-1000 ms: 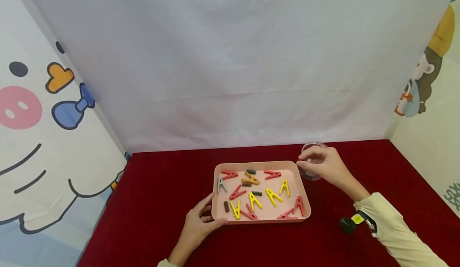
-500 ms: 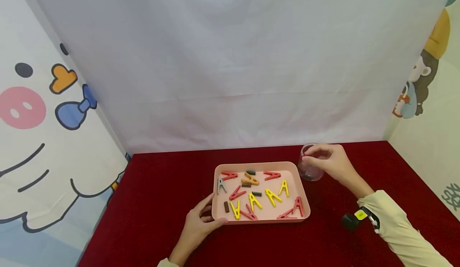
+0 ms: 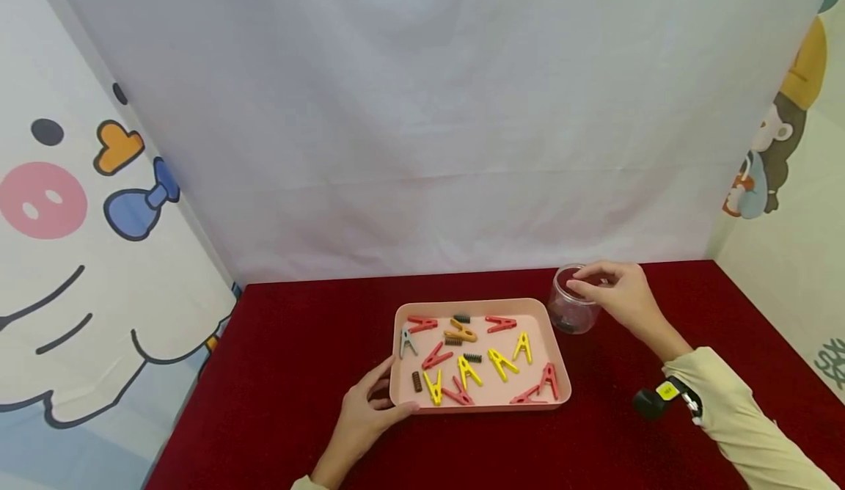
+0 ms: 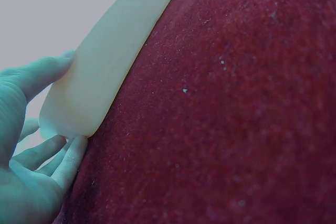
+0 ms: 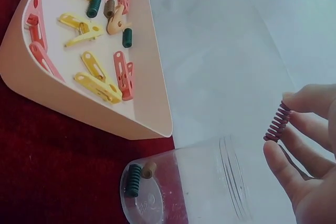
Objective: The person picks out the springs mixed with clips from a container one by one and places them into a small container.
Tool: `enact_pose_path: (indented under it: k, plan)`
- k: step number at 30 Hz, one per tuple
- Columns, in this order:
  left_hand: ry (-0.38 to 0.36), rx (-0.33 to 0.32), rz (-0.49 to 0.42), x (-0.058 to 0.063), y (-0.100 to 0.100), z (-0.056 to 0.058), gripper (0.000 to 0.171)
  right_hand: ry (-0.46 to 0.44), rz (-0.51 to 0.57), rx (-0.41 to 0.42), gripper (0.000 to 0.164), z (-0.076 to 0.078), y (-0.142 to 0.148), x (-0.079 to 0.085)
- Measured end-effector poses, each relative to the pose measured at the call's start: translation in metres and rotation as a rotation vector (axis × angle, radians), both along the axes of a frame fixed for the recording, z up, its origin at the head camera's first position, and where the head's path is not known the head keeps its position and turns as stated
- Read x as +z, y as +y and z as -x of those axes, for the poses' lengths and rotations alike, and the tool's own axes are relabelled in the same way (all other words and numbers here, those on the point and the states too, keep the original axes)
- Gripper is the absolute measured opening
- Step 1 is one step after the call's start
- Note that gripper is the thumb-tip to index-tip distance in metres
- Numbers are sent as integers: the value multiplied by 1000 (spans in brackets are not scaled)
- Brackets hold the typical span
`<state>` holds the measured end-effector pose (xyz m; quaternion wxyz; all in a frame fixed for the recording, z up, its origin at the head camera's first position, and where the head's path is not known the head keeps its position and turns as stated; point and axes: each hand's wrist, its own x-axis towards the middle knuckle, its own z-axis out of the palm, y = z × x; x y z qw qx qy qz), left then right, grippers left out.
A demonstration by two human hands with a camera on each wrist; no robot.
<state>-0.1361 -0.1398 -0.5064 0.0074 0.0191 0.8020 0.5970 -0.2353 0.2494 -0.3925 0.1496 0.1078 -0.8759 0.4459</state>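
Observation:
A pink tray holds several red, yellow, orange and grey clips and several coil springs. My left hand grips the tray's near left corner, thumb along the front and fingers at the left side. In the right wrist view, my right hand pinches a dark red coil spring between thumb and finger. That hand is above the rim of a clear jar beside the tray's right end. Inside the jar lie a green spring and a brown spring.
A dark red cloth covers the table. Behind it hangs a white curtain, with printed cartoon panels on the left and right. A small black device is strapped to the right wrist.
My right hand has moved right, from beside the tray's far right corner to above the jar's right side. The left hand stays on the tray corner, and tray and jar have not visibly moved.

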Motion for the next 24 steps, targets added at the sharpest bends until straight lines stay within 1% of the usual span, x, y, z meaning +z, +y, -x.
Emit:
enact_pose_path:
  k: [9, 12, 14, 15, 17, 18, 19, 21, 22, 23, 24]
  plan:
    - [-3, -22, -40, 0, -2, 1, 77, -7, -37, -48, 21, 5, 6, -3]
    - [-5, -24, -31, 0, -2, 0, 77, -5, -53, -62, 23, 7, 7, -5]
    - [-6, -19, -18, 0, -2, 0, 77, -13, -69, -56, 24, 11, 10, -9]
    - [-7, -15, -11, -1, -1, 0, 77, -1, -53, -40, 22, 18, 16, -19]
    - [-8, -9, 0, -1, -1, 0, 77, 61, -59, -36, 20, 43, 35, -52]
    - [-7, -7, -1, -1, -1, 0, 77, 56, -67, -35, 20, 43, 36, -54]
    - [-8, -10, -7, 3, 0, -2, 77, 87, -83, -39, 19, 56, 46, -72]
    - [-14, -16, -22, 9, 0, -3, 77, 99, -90, -58, 19, 62, 50, -81]
    - [-16, -16, -23, 10, 0, -3, 77, 92, -115, -85, 20, 59, 47, -78]
    - [-19, -17, -23, 10, 1, -4, 77, 66, -116, -83, 22, 50, 41, -66]
    - [-22, -14, -22, 11, 1, -4, 77, 46, -125, -74, 23, 39, 32, -50]
